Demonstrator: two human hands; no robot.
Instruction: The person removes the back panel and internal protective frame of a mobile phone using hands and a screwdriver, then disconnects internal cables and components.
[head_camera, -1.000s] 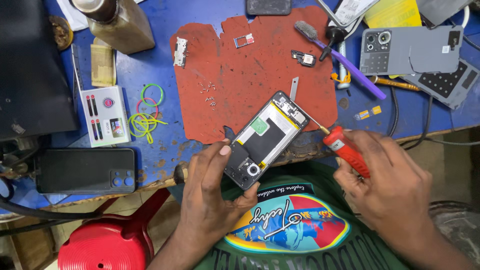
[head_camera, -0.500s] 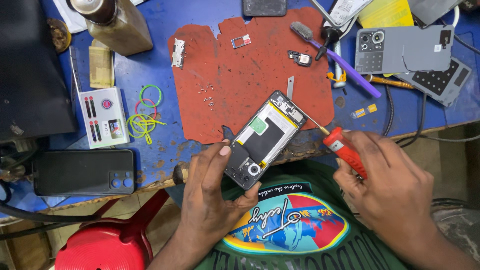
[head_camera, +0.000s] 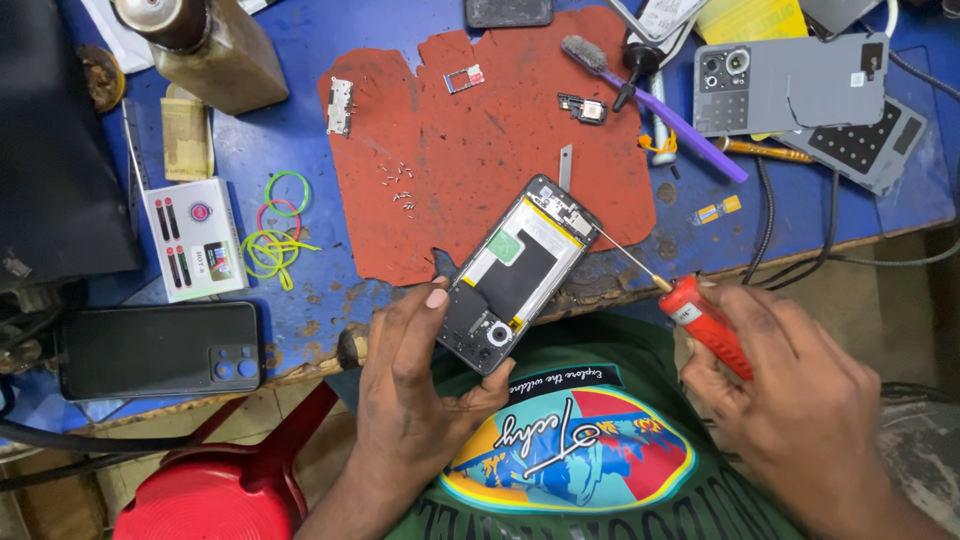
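Observation:
My left hand (head_camera: 415, 390) grips the lower end of an opened phone (head_camera: 520, 265) with its back cover off, battery and boards showing, tilted over the table's front edge. My right hand (head_camera: 790, 390) holds a red-handled screwdriver (head_camera: 705, 325); its thin shaft points up-left and its tip touches the phone's upper right corner. Under the phone lies a red-brown work mat (head_camera: 470, 150) with several tiny screws (head_camera: 398, 185) scattered on it.
On the blue table: a grey phone back cover (head_camera: 790, 85), a purple-handled brush (head_camera: 650, 95), small phone parts (head_camera: 340, 105), coloured rubber bands (head_camera: 272, 235), a black phone (head_camera: 160, 350), a white box (head_camera: 195, 250), a bottle (head_camera: 205, 45), cables (head_camera: 800, 250). A red stool (head_camera: 210, 495) stands below.
The view has shifted slightly; both hands and the phone stay nearly in place, with the screwdriver tip still at the phone's upper corner.

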